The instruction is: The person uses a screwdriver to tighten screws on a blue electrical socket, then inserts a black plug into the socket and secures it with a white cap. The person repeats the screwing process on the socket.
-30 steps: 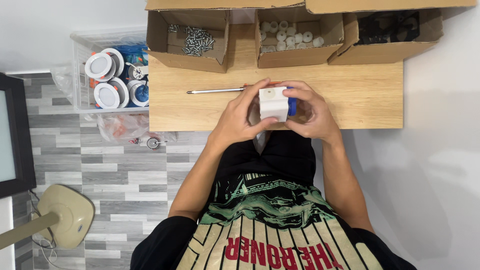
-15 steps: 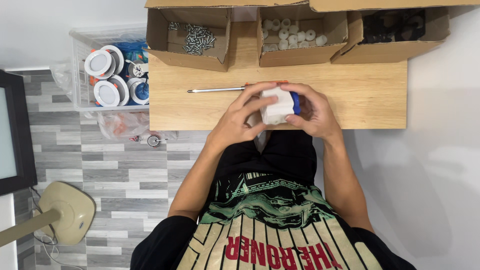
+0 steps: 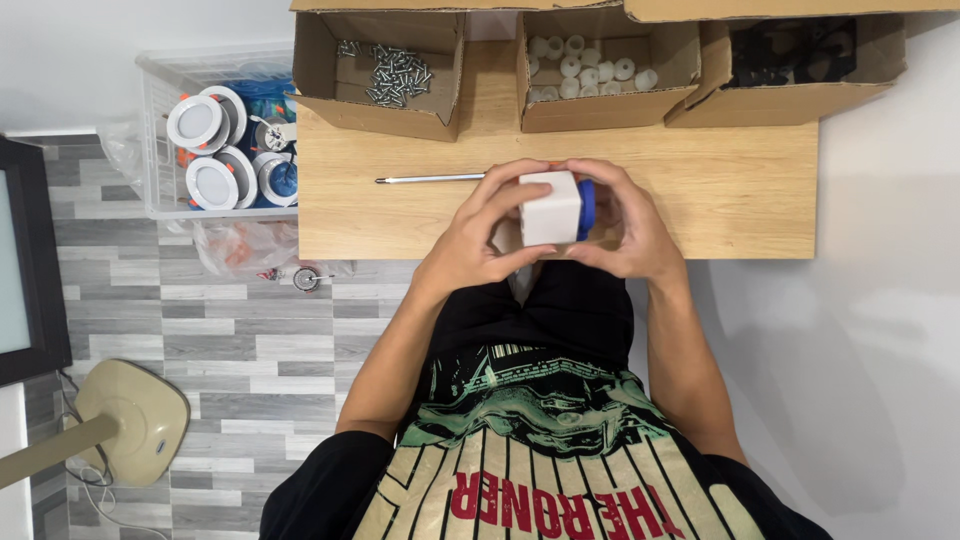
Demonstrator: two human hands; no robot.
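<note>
Your left hand (image 3: 470, 240) and your right hand (image 3: 628, 228) meet over the near edge of the wooden worktop (image 3: 720, 190); between them you hold a small white block (image 3: 549, 208) with a blue part (image 3: 586, 205) showing on its right side; the block sits lifted above the wood, roughly at the middle of the worktop's near half. Your left fingers curl over the top and left face of the block, thumb beneath; your right fingers wrap round the blue side and the back; both hands are closed on it, pressing it from either side.

Just beyond your left fingertips a thin metal rod (image 3: 430, 179) lies flat on the wood, pointing left; whether it touches your fingers cannot be told. Along the far edge stand three open cardboard boxes: the left box (image 3: 330, 95) holds a heap of screws (image 3: 392, 72); the middle box (image 3: 600, 105) holds small white round parts (image 3: 585, 66); the right box (image 3: 800, 98) holds dark parts, too shadowed to make out. To the left of the worktop a clear plastic bin (image 3: 152, 150) sits on the grey floor, filled with round white lamp fittings (image 3: 200, 120); a beige stand base (image 3: 130, 420) rests further down the floor.
</note>
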